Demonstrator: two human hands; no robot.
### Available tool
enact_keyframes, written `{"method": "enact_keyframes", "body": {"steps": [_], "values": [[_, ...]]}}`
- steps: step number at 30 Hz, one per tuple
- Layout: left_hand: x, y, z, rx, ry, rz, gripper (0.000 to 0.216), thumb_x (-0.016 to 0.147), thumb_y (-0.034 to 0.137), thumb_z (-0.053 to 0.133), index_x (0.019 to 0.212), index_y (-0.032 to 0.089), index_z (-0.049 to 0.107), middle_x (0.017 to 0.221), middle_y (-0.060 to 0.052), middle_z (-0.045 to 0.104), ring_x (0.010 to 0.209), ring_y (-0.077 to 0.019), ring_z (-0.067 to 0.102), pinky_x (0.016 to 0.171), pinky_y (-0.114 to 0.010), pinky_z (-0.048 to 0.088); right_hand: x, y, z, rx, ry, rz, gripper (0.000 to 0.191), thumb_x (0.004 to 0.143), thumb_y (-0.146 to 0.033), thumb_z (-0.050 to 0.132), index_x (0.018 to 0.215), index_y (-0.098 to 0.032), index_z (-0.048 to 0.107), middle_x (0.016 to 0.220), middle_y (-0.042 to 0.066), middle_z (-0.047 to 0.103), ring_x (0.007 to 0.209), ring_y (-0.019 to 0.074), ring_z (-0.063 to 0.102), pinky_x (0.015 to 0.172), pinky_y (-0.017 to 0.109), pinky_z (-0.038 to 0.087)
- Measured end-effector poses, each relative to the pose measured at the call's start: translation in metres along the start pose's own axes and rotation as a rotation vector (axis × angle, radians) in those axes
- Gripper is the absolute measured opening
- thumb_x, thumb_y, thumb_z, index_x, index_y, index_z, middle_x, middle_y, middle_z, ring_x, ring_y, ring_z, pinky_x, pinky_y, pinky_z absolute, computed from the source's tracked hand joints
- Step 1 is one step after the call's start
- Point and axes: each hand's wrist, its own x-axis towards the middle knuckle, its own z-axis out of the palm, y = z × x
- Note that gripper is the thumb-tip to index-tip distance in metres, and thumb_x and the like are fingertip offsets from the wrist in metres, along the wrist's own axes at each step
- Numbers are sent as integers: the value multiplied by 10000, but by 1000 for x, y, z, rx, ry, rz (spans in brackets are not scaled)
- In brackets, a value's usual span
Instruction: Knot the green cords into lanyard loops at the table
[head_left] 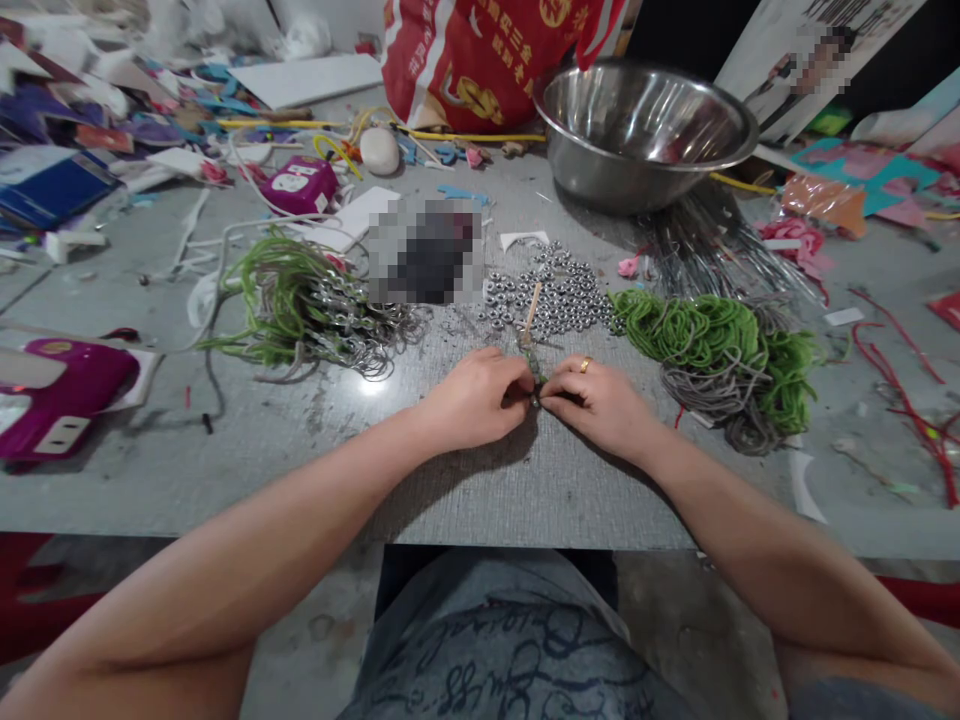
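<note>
My left hand (480, 395) and my right hand (596, 400) meet at the middle of the grey table (450, 480), both pinched on a small green cord piece (534, 385) with a metal part and a thin wooden stick (531, 310) rising from it. My right hand wears a gold ring. Just beyond my fingers lies a heap of small silver metal beads (555, 295). A pile of loose green and grey cord loops (720, 350) sits to the right. To the left is a bundle of green cords with metal rings attached (315, 305).
A large steel bowl (645, 130) stands at the back right beside a red printed bag (480, 60). Grey wire bundles (712, 245) lie under the bowl. Magenta plastic objects (52, 395) sit at the left edge. Paper scraps, yellow cords and red strings litter the table.
</note>
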Motion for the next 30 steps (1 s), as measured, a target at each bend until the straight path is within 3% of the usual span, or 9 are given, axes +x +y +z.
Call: {"method": "enact_keyframes", "body": {"steps": [4, 12, 22, 30], "values": [[0, -3, 2, 79, -29, 44, 109, 748, 133, 541, 720, 160, 643, 709, -13, 646, 709, -150, 540, 707, -293, 417, 1, 0, -1, 4, -9, 11, 106, 827, -198, 570, 792, -175, 667, 817, 43, 615, 773, 159, 574, 705, 294, 432], [0, -1, 3, 195, -42, 4, 130, 800, 224, 582, 777, 183, 703, 741, -28, 652, 758, -179, 551, 720, -325, 418, 2, -1, -1, 7, -17, 29, 90, 817, -185, 588, 791, -182, 674, 804, 31, 621, 752, 149, 574, 690, 284, 423], [-1, 1, 5, 225, 11, 11, 152, 802, 210, 569, 722, 201, 697, 682, -15, 648, 755, -180, 548, 686, -326, 394, 1, 1, 1, 12, 6, 49, 80, 785, -213, 645, 749, -187, 711, 717, 12, 627, 679, 123, 576, 636, 251, 420], [-1, 2, 6, 217, 7, 15, 138, 774, 192, 554, 708, 192, 674, 675, -15, 635, 748, -185, 544, 683, -330, 385, 2, -1, -2, 30, -47, 41, 102, 786, -239, 645, 862, -197, 696, 818, 31, 657, 773, 150, 596, 707, 280, 441]]}}
